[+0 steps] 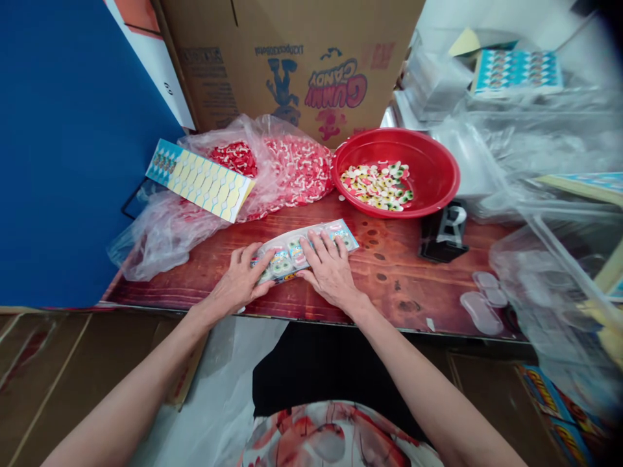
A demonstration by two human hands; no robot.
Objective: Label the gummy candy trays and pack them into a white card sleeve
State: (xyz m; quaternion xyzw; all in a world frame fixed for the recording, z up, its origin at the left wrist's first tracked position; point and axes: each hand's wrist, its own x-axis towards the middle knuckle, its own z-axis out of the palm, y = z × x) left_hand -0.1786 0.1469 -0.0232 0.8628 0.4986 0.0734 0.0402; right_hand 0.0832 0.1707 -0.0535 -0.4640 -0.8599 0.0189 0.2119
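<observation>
A long, narrow blister pack of candy [281, 263] lies slightly slanted on the wood-patterned table, with clear pockets over a light blue printed card. Green-and-white eyeball pieces and pink-and-white pieces show through the plastic. My left hand [239, 279] grips its left end, fingers over the top and thumb along the near edge. Across the right half lies my right hand [331, 269], fingers bent over the pockets and thumb at the near edge. Both hands cover part of the pack. Beyond it stands a red bowl [440, 172] holding loose eyeball candies [377, 185].
A clear bag of red-and-white candies [296, 168] lies at the back left, under a printed card sheet [209, 183]. A carton [233, 78] stands behind. To the right are a black tape dispenser [442, 237], loose plastic blisters [481, 311] and piled clear packaging [540, 259].
</observation>
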